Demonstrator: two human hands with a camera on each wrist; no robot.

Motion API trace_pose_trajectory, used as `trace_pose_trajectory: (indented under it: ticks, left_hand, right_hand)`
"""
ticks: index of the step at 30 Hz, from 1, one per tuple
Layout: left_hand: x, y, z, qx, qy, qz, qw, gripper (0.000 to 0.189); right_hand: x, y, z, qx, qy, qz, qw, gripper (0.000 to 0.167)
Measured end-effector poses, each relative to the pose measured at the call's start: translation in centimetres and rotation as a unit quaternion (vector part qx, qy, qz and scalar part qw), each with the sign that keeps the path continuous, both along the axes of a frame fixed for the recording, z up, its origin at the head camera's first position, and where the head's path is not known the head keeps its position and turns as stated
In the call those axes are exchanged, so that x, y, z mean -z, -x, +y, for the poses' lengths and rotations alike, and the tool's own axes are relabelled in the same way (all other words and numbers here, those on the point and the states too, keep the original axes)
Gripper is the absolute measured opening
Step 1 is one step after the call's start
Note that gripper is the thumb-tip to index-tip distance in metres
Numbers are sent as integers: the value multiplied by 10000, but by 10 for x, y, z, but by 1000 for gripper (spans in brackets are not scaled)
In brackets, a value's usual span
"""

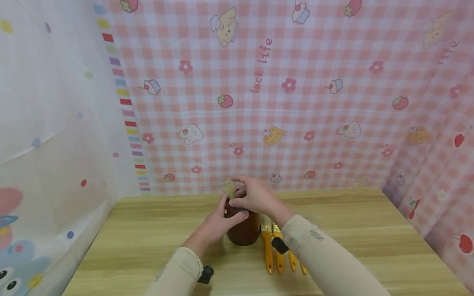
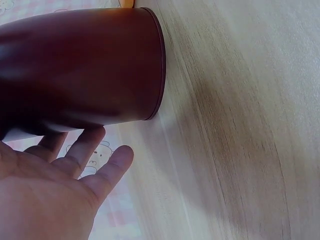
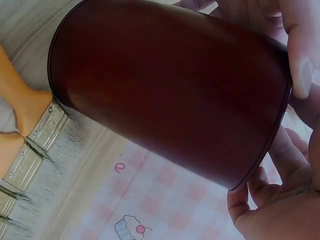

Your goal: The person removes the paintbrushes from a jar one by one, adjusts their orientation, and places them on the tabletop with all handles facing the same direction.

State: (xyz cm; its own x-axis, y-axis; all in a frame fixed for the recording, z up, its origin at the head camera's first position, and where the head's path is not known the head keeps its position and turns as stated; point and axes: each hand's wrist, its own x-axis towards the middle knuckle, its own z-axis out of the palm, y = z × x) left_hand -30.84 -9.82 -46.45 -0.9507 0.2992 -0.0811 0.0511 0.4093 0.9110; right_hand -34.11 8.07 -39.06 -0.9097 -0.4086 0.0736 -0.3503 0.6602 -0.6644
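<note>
A dark reddish-brown cylindrical container (image 1: 243, 234) stands upright on the wooden table, its surface smooth with an edged base (image 2: 159, 65). My left hand (image 1: 216, 224) holds its left side near the top, thumb across the front. In the left wrist view the left hand's fingers (image 2: 90, 145) lie along the wall, some touching it and one apart. At the top, my right hand (image 1: 259, 198) grips the rim with curled fingers, seen also in the right wrist view as fingertips (image 3: 239, 202) at the edge. The container's inside is hidden.
Several flat paintbrushes (image 1: 268, 252) with orange handles lie side by side just right of the container, bristles toward the back, partly under the right forearm. A pink checked cloth (image 1: 292, 113) hangs behind the table (image 1: 146, 262), and a white printed cloth (image 1: 57, 145) at the left.
</note>
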Motion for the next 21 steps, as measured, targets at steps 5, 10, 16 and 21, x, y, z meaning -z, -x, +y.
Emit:
trace_pose_trajectory:
  ticks: [5, 10, 16, 21]
  left_hand:
    - [-1, 1, 2, -25, -79, -44, 10000, 102]
    - [1, 1, 2, 26, -211, -31, 9998, 102]
    - [-1, 1, 2, -10, -208, 19, 9998, 104]
    - [-4, 2, 0, -48, -286, 171, 9994, 92]
  right_hand:
    - [0, 0, 3, 160, -76, 230, 9996, 66]
    - [4, 1, 0, 228, -633, 543, 9963, 71]
    - [6, -1, 1, 258, -584, 666, 9957, 71]
    - [5, 0, 11, 143, -102, 597, 9981, 69]
